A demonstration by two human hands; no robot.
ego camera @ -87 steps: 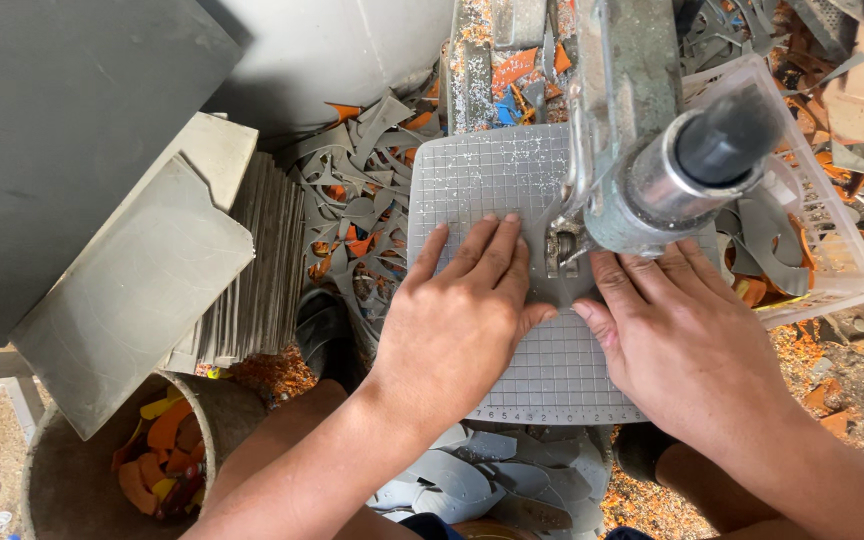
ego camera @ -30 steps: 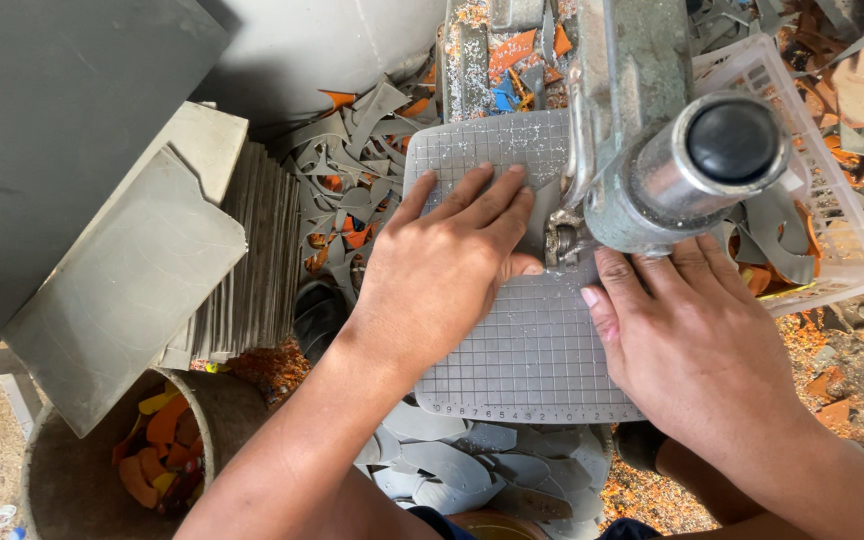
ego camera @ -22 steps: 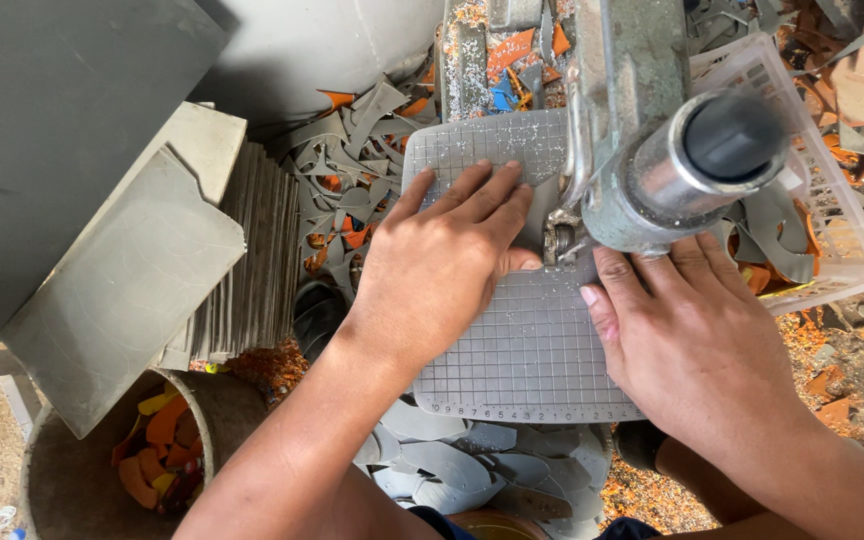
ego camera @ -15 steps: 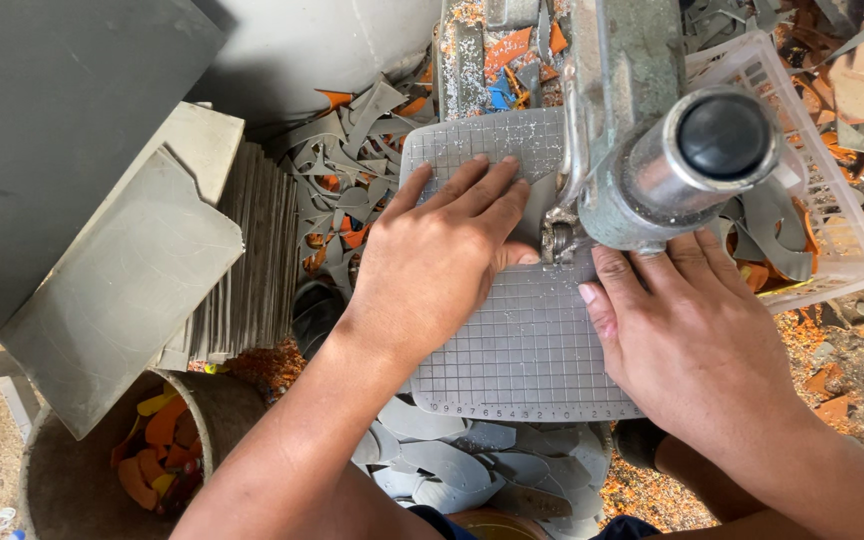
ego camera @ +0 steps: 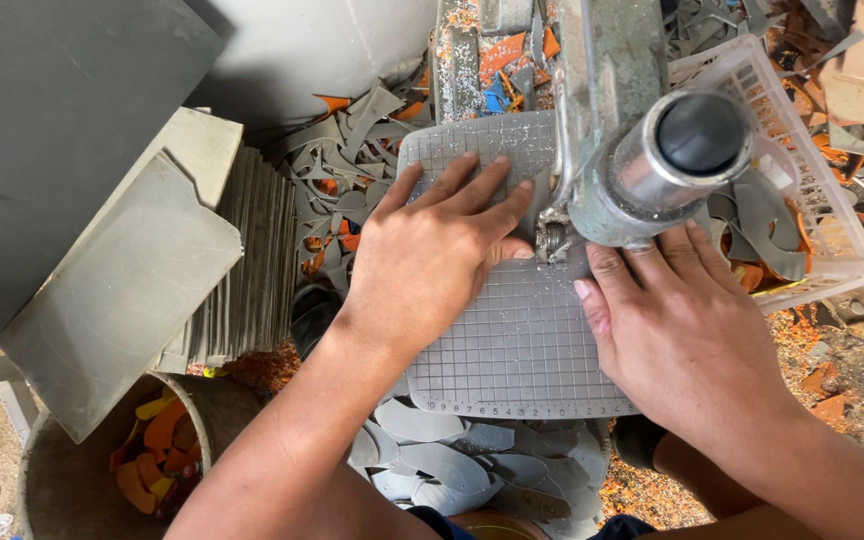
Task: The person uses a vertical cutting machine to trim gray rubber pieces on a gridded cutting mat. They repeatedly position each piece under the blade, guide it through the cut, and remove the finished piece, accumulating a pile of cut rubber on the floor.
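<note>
Hands, left (ego camera: 432, 255) and right (ego camera: 677, 335), fingers spread flat on gridded grey mat (ego camera: 512, 360) beside metal machine (ego camera: 642, 160).

My left hand (ego camera: 432, 262) lies flat, palm down, fingers (ego camera: 472, 190) spread forward. My right hand (ego camera: 677, 335) also flat, palm down, fingers together, both forearms angled inward.

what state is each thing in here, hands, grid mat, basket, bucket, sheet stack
left hand: flat, fingers spread, pressing on the mat
right hand: flat on the mat, beside the machine head
grid mat: lying flat under both hands
white basket: holds grey cut pieces
bucket: open, orange and yellow scraps inside
grey sheet stack: on edge, packed together
</note>
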